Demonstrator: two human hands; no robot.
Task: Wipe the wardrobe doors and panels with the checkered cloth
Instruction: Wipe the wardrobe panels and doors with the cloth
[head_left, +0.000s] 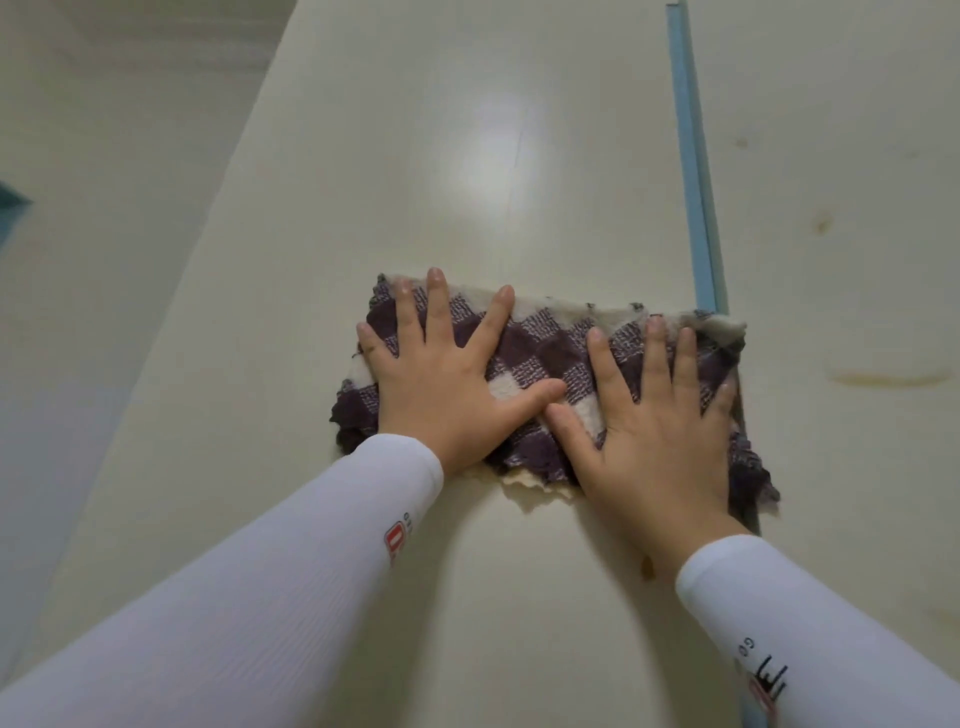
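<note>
A cream wall (78, 156) fills the far left. Next to it stands the cream wardrobe door (363, 182). The left hand (441, 384) lies flat on the checkered cloth (540, 348), fingers spread. The cloth, purple and cream, is pressed against the door. The right hand (660, 436) lies flat on the cloth's right part, fingers spread, thumb touching the left thumb. Both arms wear white sleeves (291, 566). A blue strip (696, 171) runs along the door's right edge, and the cloth's right end overlaps it. Right of it, another panel (841, 208) shows brown stains.

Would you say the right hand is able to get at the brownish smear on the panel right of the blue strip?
Probably yes: the right hand lies flat on the checkered cloth beside the smear, with nothing between them.
</note>
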